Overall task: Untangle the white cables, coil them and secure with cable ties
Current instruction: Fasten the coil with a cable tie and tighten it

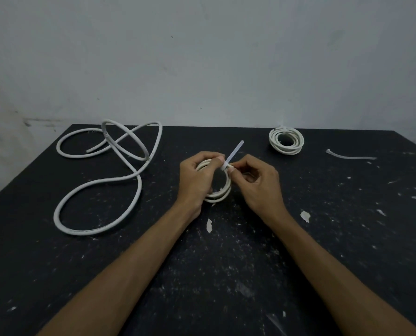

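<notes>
The coil (pixel 216 187) you are binding sits at the middle of the dark surface (pixel 226 275), propped up under both your hands, with the cable tie (pixel 233 154) already looped over its far rim. That tie is what the next move turns on: its free tail runs up and away from you, slanting to the right, from the small head pinched at the top of the coil out to its tip in the air. Your left hand (pixel 199 180) is curled round the left side of the coil, thumb and forefinger pressed at the tie's head. Your right hand (pixel 255 180) is curled too, fingertips pinching at the same spot from the right; whether they grip the head or the strap itself is too small to tell. The tail's tip lies just beyond your right fingers, so that hand looks the nearer one to draw it, pulling along the tail's own line, away and rightward, while the left steadies the loops.

A finished coil (pixel 286 141) with its tie on rests far right, a spare tie (pixel 351 156) lies flat beyond it, and a loose cable (pixel 100 180) sprawls on the left, still uncoiled.
</notes>
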